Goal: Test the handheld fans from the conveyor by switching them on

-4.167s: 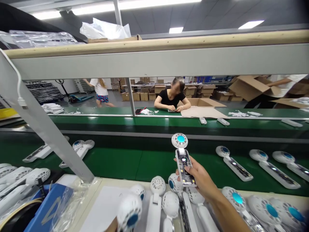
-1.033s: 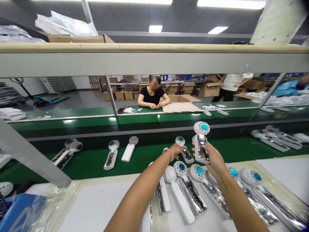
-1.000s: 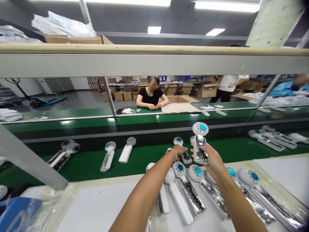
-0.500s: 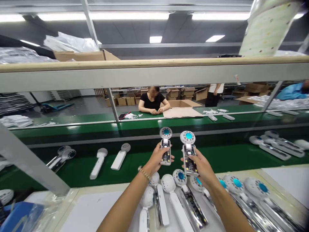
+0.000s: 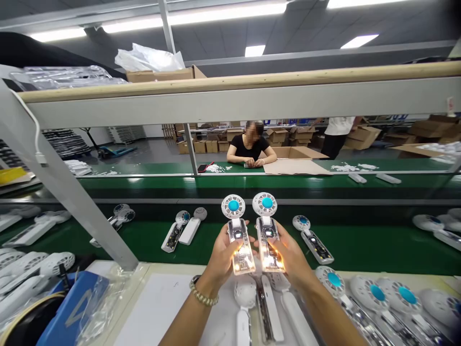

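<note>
two upright white handheld fans (image 5: 238,238) (image 5: 268,235), open handles glowing, side by side

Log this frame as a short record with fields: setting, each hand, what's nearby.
setting: bench beside a green conveyor belt
left hand: holds an open-backed handheld fan upright, its board lit
right hand: holds a second open fan upright, also lit
bench: more fan units lie in front of the hands
background: seated person at far line
</note>
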The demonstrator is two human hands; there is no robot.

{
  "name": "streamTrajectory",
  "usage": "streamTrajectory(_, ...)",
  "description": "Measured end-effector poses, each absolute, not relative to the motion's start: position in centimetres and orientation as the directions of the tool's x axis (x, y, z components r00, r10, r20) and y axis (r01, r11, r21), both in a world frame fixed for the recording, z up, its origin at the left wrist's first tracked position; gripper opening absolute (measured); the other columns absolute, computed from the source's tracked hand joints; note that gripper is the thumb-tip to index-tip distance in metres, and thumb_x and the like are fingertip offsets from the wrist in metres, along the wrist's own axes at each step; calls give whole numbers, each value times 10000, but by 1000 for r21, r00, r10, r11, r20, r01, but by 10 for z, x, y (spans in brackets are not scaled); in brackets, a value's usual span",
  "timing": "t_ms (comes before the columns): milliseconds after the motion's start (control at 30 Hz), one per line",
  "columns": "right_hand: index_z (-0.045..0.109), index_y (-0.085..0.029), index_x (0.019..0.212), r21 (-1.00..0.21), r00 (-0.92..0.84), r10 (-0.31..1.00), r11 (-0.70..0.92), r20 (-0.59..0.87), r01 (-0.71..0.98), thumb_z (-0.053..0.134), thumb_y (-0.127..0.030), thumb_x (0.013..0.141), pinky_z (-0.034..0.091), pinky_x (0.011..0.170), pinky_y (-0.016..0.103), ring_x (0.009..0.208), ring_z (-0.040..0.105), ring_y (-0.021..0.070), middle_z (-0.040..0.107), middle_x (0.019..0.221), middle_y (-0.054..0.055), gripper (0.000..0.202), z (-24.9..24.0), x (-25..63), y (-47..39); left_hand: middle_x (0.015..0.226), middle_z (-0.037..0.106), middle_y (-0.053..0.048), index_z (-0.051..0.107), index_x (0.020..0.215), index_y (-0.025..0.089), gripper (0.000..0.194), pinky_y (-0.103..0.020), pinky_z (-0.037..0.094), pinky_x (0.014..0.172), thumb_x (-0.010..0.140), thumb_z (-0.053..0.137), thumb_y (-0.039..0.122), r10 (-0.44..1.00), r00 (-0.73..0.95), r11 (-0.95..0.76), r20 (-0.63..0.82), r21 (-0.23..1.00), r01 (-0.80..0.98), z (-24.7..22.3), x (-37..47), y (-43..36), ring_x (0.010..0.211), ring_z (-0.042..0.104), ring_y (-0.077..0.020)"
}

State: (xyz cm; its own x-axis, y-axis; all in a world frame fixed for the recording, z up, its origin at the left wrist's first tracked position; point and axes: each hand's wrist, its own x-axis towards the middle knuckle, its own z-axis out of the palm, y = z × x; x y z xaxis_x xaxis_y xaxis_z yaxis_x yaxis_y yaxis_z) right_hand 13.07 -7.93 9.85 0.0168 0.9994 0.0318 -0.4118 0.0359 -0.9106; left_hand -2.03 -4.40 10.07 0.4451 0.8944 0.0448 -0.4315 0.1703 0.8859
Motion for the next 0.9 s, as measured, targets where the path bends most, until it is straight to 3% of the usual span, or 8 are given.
streamTrajectory(133,438,-252,1216,-924,45,997,80,68,-374,581,-313,767,474,774,372,943,590,253,626,1054,65,476,96,126,-80,847,634,-70,428,1153,160,429,-345,494,683,755,585,194,896,440,177,53,867,-465,94,-21,-43,697,619,-177)
streamTrajectory(667,438,-280,1221,-904,4,997,68,73,-423,560,-292,791,491,731,354,862,623,235,656,1002,45,447,92,121,-79,843,646,-83,414,1176,157,442,-347,497,689,767,575,197,877,473,153,89,880,-450,95,-27,-46,716,618,-186)
streamTrajectory(900,418,-297,1238,-902,14,998,55,54,-429,575,-288,778,489,769,359,926,616,243,652,1059,37,486,88,122,-78,852,643,-90,406,1182,151,444,-333,503,675,772,572,196,877,470,135,106,882,-451,94,-27,-45,714,617,-181)
